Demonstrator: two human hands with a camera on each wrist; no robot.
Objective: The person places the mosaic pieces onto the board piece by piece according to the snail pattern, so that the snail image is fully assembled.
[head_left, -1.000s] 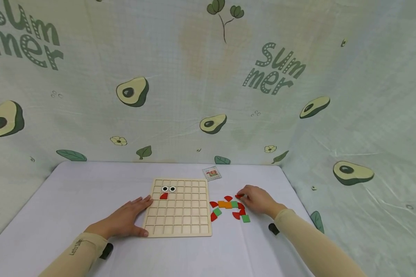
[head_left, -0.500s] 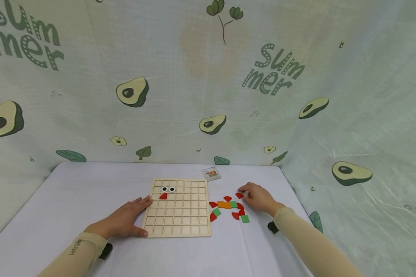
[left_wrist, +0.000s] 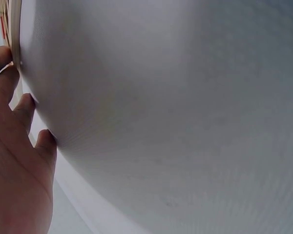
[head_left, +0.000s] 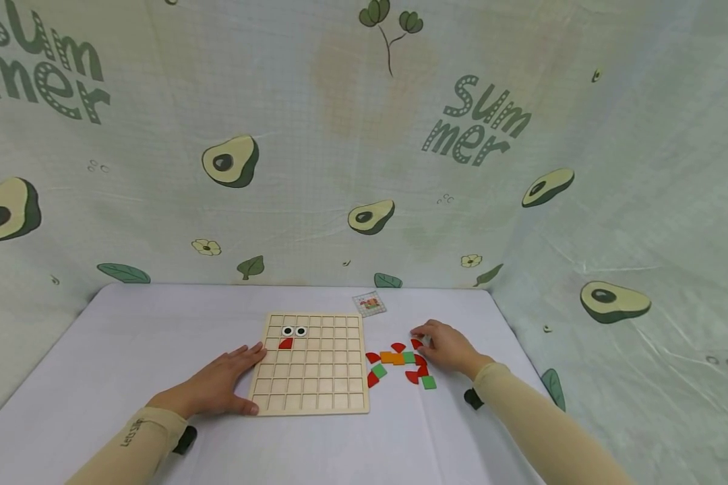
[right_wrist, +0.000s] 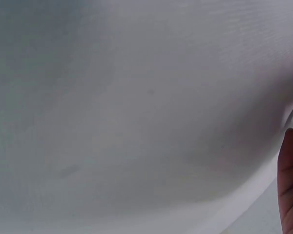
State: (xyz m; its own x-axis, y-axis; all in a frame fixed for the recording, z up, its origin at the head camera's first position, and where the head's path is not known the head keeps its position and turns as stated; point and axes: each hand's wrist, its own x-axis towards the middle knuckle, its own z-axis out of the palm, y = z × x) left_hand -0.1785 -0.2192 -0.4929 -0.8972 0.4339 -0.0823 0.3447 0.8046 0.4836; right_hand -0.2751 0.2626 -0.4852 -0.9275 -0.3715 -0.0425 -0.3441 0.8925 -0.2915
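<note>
In the head view my left hand (head_left: 221,382) rests at the left edge of a light wooden grid board (head_left: 321,369), fingers spread and thumb near its lower left corner. In the left wrist view the fingertips of the left hand (left_wrist: 17,146) meet the board's side. On the board are two round eye tiles (head_left: 294,331) with a red quarter-circle tile (head_left: 286,343) under them. My right hand (head_left: 450,347) bends over another red quarter-circle tile (head_left: 416,344); the thumb overlaps its right side, and the index fingertip is just beyond it. The right wrist view shows only some fingers (right_wrist: 289,175).
Between board and right hand lie loose tiles: orange ones (head_left: 392,358), green squares (head_left: 429,382) and several red quarter-circles (head_left: 398,347). A small picture card (head_left: 369,304) lies behind the board's right corner. Patterned cloth (head_left: 315,168) rises behind the white table (head_left: 176,316).
The right fingers lifted off the red quarter-circle tile, then came back over it, shifting slightly left. That tile has moved a little left. The left hand and the board have stayed in place.
</note>
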